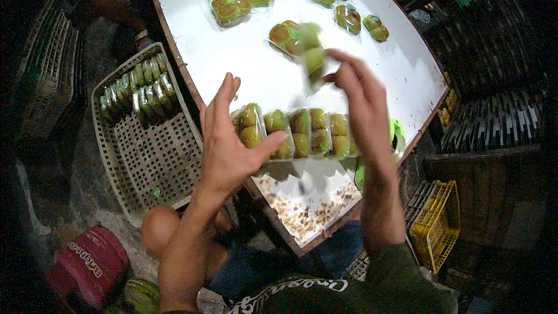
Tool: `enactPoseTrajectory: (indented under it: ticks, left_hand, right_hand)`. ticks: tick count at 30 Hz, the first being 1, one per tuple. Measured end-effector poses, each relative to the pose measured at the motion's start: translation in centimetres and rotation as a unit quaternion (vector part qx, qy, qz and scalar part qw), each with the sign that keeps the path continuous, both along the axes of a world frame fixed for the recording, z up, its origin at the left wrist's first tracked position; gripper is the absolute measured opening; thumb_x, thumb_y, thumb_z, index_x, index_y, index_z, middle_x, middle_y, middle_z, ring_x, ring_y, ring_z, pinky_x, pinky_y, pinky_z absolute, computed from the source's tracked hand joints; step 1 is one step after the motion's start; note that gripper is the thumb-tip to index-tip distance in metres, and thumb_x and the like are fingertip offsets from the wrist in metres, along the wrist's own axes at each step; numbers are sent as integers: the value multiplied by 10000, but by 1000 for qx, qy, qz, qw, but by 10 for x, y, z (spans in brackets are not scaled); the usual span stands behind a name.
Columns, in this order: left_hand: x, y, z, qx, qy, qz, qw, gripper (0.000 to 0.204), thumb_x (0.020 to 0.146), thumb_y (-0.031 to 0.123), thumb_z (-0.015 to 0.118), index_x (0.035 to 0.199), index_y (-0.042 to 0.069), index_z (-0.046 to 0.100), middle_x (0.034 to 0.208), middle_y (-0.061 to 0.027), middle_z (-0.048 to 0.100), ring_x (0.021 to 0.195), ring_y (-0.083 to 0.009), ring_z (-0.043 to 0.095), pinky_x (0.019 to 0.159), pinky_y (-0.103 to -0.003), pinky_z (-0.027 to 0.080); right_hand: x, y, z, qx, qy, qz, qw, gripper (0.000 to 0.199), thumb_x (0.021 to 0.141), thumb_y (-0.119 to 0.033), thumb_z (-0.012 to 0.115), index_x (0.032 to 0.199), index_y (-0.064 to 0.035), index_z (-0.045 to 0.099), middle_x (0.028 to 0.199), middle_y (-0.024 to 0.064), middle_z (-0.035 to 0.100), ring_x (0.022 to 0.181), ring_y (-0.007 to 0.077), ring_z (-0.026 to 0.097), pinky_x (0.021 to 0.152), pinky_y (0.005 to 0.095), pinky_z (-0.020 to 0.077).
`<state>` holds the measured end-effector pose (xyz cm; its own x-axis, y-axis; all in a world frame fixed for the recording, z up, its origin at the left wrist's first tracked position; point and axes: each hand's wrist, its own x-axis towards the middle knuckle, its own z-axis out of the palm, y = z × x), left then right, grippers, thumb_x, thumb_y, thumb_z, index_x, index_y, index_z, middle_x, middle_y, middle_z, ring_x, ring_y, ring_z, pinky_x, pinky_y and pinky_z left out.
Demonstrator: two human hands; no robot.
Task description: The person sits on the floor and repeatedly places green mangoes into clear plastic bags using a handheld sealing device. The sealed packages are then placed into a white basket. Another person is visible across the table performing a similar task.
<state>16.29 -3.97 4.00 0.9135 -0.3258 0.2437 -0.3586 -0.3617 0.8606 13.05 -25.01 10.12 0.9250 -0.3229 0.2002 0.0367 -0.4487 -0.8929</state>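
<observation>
A row of green-brown buns in clear plastic packs (pixel 300 134) stands on edge along the near part of the white table. My left hand (pixel 228 142) is at the row's left end, fingers stretched up and thumb spread across the front of the packs. Above the row, my right hand (pixel 363 93) pinches the edge of a pack of buns (pixel 314 61), which is tilted upright and smeared by motion. Just behind it, another bun pack (pixel 285 36) lies flat, partly covered by the held one.
More bun packs (pixel 231 9) lie across the far table (pixel 203 52). At the left, a pale plastic crate (pixel 145 157) holds rows of packs. Crumbs (pixel 308 212) litter the near corner, by a green tape roll (pixel 397 134). A yellow crate (pixel 444 227) stands right. Someone's leg (pixel 113 0) shows far left.
</observation>
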Motion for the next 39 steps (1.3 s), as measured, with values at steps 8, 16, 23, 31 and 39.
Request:
enactPoseTrajectory:
  ticks: [8,16,23,31,39]
  left_hand:
    - [-37,0,52,-333,241,-112,904,412,965,315,551,1210,-17,555,1128,-96,624,1037,-164,578,944,-312,448]
    - [-83,-6,33,-152,96,-77,981,514,1029,480,409,1166,6,554,1046,-162,632,1014,-231,599,911,-351,456]
    - [-101,2,38,-181,5,-131,975,265,967,203,580,884,-8,716,927,-126,700,897,-226,667,870,-338,508]
    - [-91,14,46,-238,-55,-20,970,288,1012,254,535,1041,-8,652,877,-62,682,837,-117,627,778,-276,492]
    - [-76,25,43,-291,-43,92,951,469,991,458,516,1074,10,630,942,-103,633,907,-210,621,810,-329,492]
  right_hand:
    - [-73,47,4,175,-29,-19,984,498,996,-180,531,1403,-1,307,1383,200,437,1288,282,437,1081,398,357]
    - [-142,61,7,152,-74,-73,983,169,981,-153,555,1080,-16,548,930,100,632,853,208,621,755,364,499]
    - [-169,45,2,-54,11,22,998,136,973,-160,564,987,-25,554,831,132,614,758,222,606,702,351,485]
    - [-162,66,3,99,-164,-131,973,154,1033,-167,454,985,-39,524,888,74,609,825,141,586,782,286,480]
    - [-147,51,0,357,-239,-137,893,115,1028,-182,471,1047,-69,468,858,72,607,752,204,637,764,364,544]
